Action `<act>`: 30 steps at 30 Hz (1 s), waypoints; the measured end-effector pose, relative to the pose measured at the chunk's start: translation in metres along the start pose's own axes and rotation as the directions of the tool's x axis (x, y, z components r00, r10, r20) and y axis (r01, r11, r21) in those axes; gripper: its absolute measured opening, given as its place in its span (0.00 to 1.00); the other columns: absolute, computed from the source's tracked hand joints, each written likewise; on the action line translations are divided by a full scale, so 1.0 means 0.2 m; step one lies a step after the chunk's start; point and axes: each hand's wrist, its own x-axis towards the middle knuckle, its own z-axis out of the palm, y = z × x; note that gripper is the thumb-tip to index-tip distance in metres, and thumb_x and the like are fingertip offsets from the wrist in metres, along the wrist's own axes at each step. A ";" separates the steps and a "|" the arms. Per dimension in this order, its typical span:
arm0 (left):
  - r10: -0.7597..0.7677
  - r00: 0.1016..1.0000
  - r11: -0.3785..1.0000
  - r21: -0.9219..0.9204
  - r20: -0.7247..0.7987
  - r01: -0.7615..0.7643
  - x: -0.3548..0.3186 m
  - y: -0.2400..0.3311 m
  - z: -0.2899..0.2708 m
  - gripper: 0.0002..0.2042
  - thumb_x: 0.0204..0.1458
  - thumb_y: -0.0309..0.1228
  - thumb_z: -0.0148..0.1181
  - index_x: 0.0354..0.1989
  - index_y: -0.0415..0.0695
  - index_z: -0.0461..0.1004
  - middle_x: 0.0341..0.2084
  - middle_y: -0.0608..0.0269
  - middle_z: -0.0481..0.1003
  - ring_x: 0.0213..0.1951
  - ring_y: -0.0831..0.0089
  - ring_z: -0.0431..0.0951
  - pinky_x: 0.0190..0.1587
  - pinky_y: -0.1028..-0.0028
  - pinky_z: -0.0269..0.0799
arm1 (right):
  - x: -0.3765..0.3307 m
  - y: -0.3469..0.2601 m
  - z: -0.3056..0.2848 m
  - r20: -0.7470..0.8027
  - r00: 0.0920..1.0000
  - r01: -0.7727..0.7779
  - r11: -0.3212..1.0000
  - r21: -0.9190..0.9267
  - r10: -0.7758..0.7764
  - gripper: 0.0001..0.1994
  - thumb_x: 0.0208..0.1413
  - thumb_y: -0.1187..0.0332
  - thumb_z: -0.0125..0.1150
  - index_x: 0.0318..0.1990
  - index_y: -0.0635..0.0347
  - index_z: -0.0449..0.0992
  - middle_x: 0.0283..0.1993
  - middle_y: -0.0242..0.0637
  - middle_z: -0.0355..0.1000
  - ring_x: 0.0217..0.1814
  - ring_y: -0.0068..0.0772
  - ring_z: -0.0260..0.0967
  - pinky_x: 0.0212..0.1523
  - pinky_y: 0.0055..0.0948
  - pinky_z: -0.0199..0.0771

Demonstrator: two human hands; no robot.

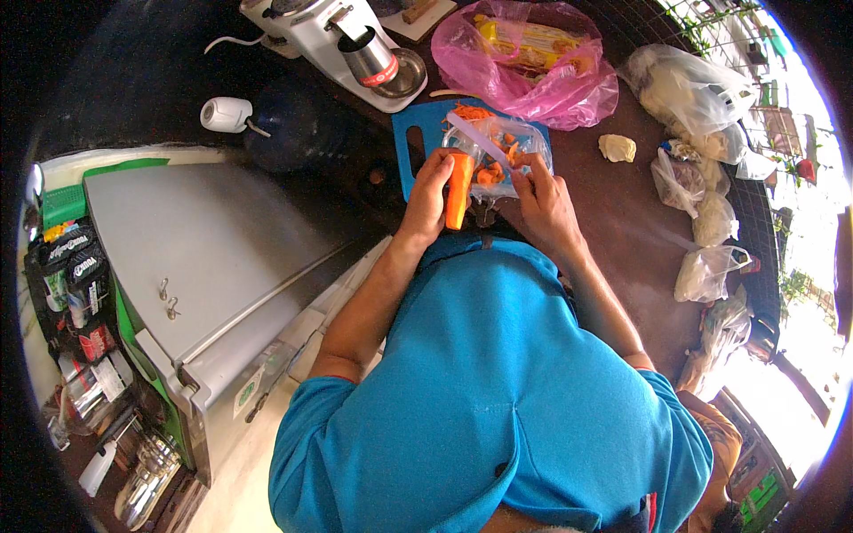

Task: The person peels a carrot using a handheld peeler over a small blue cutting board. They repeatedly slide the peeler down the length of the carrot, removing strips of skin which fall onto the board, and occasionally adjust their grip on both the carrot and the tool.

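Note:
My left hand [430, 197] is wrapped round a peeled orange carrot [458, 194], held upright with its narrow end toward me. My right hand [546, 202] is closed on a knife [482, 136], whose long, flat, pale lilac blade slants up and left toward the carrot's top; its handle is hidden in my fingers. Under both hands lies a blue cutting board [412, 178] with a slot at its left end. A clear plastic container [538, 142] on the board holds carrot pieces [490, 172]. Shredded carrot [472, 113] lies at its far side.
Beyond the board are a white kitchen appliance [313, 44] with a metal cup and a pink plastic bag [577, 93] with a yellow packet inside. Tied clear bags [689, 84] line the right side. A grey fridge [204, 231] stands left. Another person's shoulder [711, 435] shows behind right.

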 end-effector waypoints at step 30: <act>0.080 0.986 0.981 -0.166 -0.144 -0.103 0.01 0.22 0.21 0.19 0.63 0.51 0.41 0.46 0.48 0.67 0.31 0.66 0.69 0.17 0.79 0.67 0.16 0.78 0.62 | -0.19 -0.27 -0.09 0.006 0.919 0.386 0.905 0.180 -0.393 0.20 0.59 0.64 0.52 0.58 0.56 0.66 0.25 0.50 0.73 0.29 0.54 0.75 0.31 0.44 0.74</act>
